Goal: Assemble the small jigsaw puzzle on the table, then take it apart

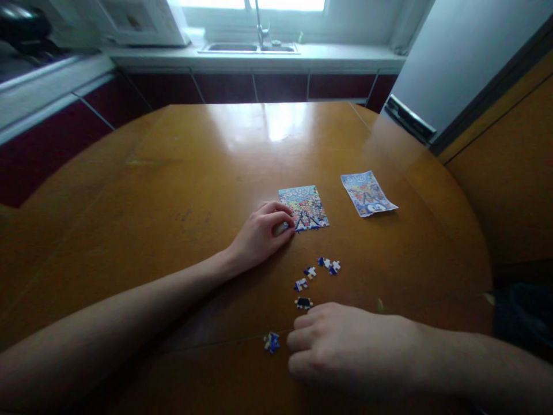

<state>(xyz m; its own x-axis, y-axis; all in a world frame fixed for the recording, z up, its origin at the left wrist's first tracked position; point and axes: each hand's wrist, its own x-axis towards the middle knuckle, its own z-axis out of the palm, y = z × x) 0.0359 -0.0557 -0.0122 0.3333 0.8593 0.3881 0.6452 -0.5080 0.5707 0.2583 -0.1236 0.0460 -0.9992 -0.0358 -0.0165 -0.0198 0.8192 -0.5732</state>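
Observation:
A partly assembled jigsaw puzzle (306, 206) with a colourful crowded picture lies flat on the table, its bottom edge uneven. My left hand (268, 230) rests at its lower left corner, thumb and fingers curled together on that edge. Several loose puzzle pieces (310, 272) trail below the puzzle. One dark piece (304, 302) lies just beyond the fingers of my right hand (328, 343). A small cluster of blue and yellow pieces (272, 342) sits left of that hand. My right hand is closed, knuckles up, with its fingertips hidden beneath.
A creased picture sheet (367, 193) lies right of the puzzle on the wooden table (194, 150). Past the table's far edge is a counter with a sink (233, 48). A pale refrigerator (458, 63) stands at the right.

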